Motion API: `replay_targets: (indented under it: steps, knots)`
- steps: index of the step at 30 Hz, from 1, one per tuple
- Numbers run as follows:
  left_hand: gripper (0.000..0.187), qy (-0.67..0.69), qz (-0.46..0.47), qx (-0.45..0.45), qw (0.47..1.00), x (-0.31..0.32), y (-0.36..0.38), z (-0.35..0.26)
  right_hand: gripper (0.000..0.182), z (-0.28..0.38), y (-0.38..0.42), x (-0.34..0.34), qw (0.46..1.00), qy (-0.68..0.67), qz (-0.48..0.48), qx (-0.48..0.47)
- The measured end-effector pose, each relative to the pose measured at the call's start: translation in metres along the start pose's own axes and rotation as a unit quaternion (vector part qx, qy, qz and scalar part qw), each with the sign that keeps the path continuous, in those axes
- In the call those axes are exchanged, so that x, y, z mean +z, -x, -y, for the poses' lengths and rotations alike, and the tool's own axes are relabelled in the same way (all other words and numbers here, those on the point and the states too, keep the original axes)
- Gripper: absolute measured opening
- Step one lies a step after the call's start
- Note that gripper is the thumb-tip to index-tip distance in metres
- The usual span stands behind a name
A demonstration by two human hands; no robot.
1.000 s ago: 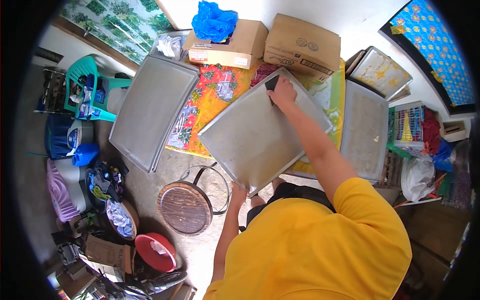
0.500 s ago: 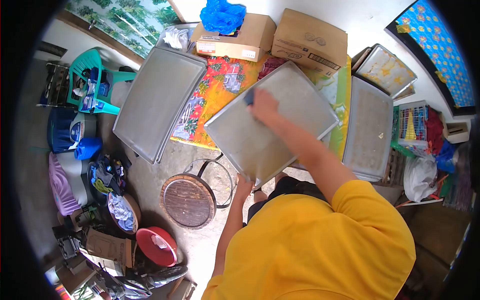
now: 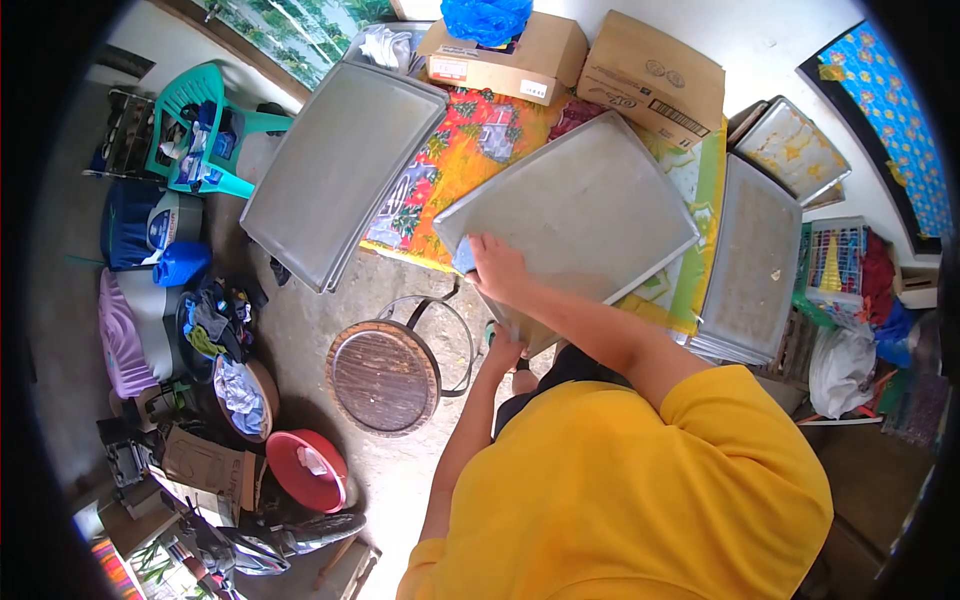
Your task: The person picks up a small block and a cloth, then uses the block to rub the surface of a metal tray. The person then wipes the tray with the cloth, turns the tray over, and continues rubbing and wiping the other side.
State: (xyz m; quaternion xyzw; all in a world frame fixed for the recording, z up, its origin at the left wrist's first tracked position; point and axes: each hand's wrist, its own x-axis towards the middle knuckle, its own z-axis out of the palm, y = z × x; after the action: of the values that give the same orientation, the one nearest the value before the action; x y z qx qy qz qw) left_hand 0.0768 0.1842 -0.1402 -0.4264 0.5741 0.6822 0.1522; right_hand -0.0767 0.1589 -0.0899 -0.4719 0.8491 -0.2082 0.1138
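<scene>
A grey metal baking tray (image 3: 590,200) lies turned at an angle across the table in front of me. My right hand (image 3: 498,268) is closed over a bluish cloth (image 3: 464,254) at the tray's left edge, and part of the cloth shows past the fingers. At the tray's near corner, my left hand (image 3: 506,350) grips the rim, its fingers partly hidden. To the left is a stack of similar trays (image 3: 345,165); another tray stack (image 3: 750,260) sits on the right.
Two cardboard boxes (image 3: 650,80) stand at the back of the table with its flowered tablecloth (image 3: 450,150). A round wooden stool (image 3: 383,378) is on the floor at left, with a red basin (image 3: 305,470) below it and a green chair (image 3: 205,130) farther off.
My right hand has moved with the cloth from the tray's upper left part down to its left edge. My left hand stays at the near corner. The view has shifted slightly.
</scene>
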Motion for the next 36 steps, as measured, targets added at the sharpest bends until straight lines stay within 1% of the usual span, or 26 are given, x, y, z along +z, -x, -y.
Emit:
replay_targets:
  steps: [1, 4, 6, 7, 9, 10, 12, 13, 15, 17, 20, 23, 26, 29, 32, 35, 36]
  knots:
    - [0.075, 0.009, 0.009, -0.001, 1.0, -0.002, 0.006, -0.006, 0.062, -0.007, -0.003, -0.001, 0.999, -0.01, -0.015, 0.034]
    - [0.058, 0.069, 0.035, -0.044, 0.996, -0.006, 0.02, -0.01, 0.066, -0.042, -0.016, -0.019, 0.99, -0.029, -0.05, 0.132]
    - [0.049, 0.137, 0.057, -0.023, 0.989, -0.004, 0.021, 0.007, 0.068, -0.045, -0.016, -0.043, 0.98, -0.026, -0.06, 0.188]
    - [0.045, 0.172, 0.067, -0.012, 0.983, -0.003, 0.02, 0.015, 0.067, -0.036, -0.007, -0.035, 0.988, -0.017, -0.032, 0.152]
    - [0.041, 0.182, 0.062, -0.003, 0.981, -0.001, 0.025, 0.01, 0.067, -0.004, 0.013, -0.005, 0.997, 0.0, 0.024, 0.078]
    - [0.039, 0.184, 0.06, 0.002, 0.981, -0.001, 0.027, 0.008, 0.067, 0.001, 0.015, 0.003, 0.997, -0.01, 0.008, 0.074]
    - [0.042, 0.161, 0.06, 0.006, 0.985, -0.002, 0.027, 0.012, 0.067, 0.012, 0.015, 0.01, 0.997, -0.032, -0.026, 0.065]
    - [0.043, 0.149, 0.058, 0.008, 0.987, -0.005, 0.027, 0.014, 0.068, 0.003, 0.008, 0.007, 0.993, -0.047, -0.037, 0.103]
    - [0.043, 0.13, 0.062, 0.004, 0.99, -0.01, 0.032, 0.011, 0.07, -0.023, -0.02, -0.032, 0.98, -0.073, -0.054, 0.177]
    - [0.043, 0.125, 0.068, 0.007, 0.99, -0.011, 0.032, 0.011, 0.07, -0.047, -0.047, -0.047, 0.977, -0.012, -0.041, 0.211]
    - [0.043, 0.131, 0.07, 0.021, 0.989, -0.013, 0.027, 0.02, 0.067, -0.044, -0.073, -0.034, 0.991, 0.036, -0.03, 0.126]
    - [0.041, 0.12, 0.069, 0.024, 0.99, -0.012, 0.024, 0.022, 0.067, -0.012, -0.081, -0.014, 0.991, 0.113, 0.068, -0.029]
    - [0.041, 0.108, 0.074, 0.018, 0.991, -0.014, 0.026, 0.016, 0.068, -0.014, -0.094, -0.017, 0.992, 0.123, 0.027, 0.014]
    - [0.04, 0.114, 0.068, 0.024, 0.991, -0.013, 0.027, 0.021, 0.066, -0.021, -0.103, -0.023, 0.992, 0.115, 0.027, 0.042]
    - [0.039, 0.111, 0.073, 0.024, 0.991, -0.013, 0.022, 0.021, 0.063, -0.005, -0.087, -0.016, 0.986, 0.135, 0.097, 0.007]
    - [0.038, 0.094, 0.072, 0.018, 0.993, -0.014, 0.024, 0.015, 0.065, -0.008, -0.081, -0.013, 0.986, 0.026, -0.013, 0.163]
    - [0.037, 0.096, 0.071, 0.021, 0.993, -0.014, 0.024, 0.015, 0.064, -0.005, -0.077, -0.01, 0.989, 0.023, 0.007, 0.148]
